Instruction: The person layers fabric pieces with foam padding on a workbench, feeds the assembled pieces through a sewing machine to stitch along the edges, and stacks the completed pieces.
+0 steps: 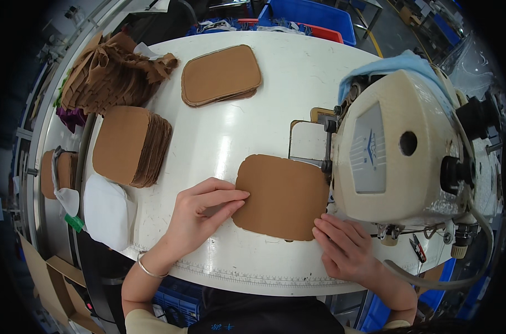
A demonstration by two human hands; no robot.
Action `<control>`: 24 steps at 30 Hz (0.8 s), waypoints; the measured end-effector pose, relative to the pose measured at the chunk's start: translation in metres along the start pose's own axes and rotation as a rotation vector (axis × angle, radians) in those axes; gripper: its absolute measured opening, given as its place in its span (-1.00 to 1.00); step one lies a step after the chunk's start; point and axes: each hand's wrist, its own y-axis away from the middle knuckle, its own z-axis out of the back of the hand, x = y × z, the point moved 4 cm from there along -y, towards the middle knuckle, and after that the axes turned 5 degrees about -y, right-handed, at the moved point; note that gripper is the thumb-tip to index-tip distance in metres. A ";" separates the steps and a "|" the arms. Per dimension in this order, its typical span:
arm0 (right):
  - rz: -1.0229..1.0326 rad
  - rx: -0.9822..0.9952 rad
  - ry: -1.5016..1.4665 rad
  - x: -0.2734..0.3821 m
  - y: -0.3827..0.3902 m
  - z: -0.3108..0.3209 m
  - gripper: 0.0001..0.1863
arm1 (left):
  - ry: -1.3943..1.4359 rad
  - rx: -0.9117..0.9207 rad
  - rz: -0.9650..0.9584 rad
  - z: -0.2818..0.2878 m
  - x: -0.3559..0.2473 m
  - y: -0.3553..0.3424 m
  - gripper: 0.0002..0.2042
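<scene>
A brown fabric panel (280, 197) with rounded corners lies flat on the white sewing table, its right edge beside the sewing machine (400, 145). Its left edge is pinched between the thumb and fingers of my left hand (208, 209). At the lower right corner, the closed fingers of my right hand (344, 247) grip the panel's edge; the thumb is partly hidden. The machine's needle area is hidden behind its head. Farther back lies a low stack of brown panels (222, 75). A taller stack of brown panels (122, 145) stands to the left.
At the far left sits a heap of bunched brown fabric (111, 78). White pieces (108, 211) lie at the table's left edge. Red-and-black thread snips (417, 249) rest right of my right hand. A blue bin (311, 19) stands beyond the table, a cardboard box (58, 289) lower left.
</scene>
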 end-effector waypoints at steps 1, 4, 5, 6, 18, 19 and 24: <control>-0.001 -0.001 0.000 0.000 0.000 0.000 -0.55 | 0.004 0.002 -0.001 0.000 0.000 0.000 -0.81; 0.000 -0.015 -0.005 -0.001 0.001 0.000 -0.54 | 0.016 0.006 0.006 -0.001 -0.001 0.000 -0.81; -0.002 -0.020 -0.011 -0.001 0.001 -0.001 -0.54 | 0.024 0.007 0.015 -0.001 -0.001 -0.001 -0.81; -0.003 -0.024 -0.016 -0.001 0.001 -0.001 -0.53 | 0.024 0.008 0.016 -0.001 -0.001 -0.001 -0.81; 0.047 0.019 0.082 0.004 -0.001 0.002 -0.56 | -0.013 0.014 -0.015 -0.003 0.002 0.004 -0.81; 0.042 0.019 0.085 0.005 0.001 0.000 -0.56 | -0.059 0.013 -0.029 -0.005 0.003 0.006 -0.81; -0.009 -0.080 0.018 0.001 0.013 -0.014 -0.62 | -0.419 -0.104 -0.316 -0.007 -0.017 0.004 -0.72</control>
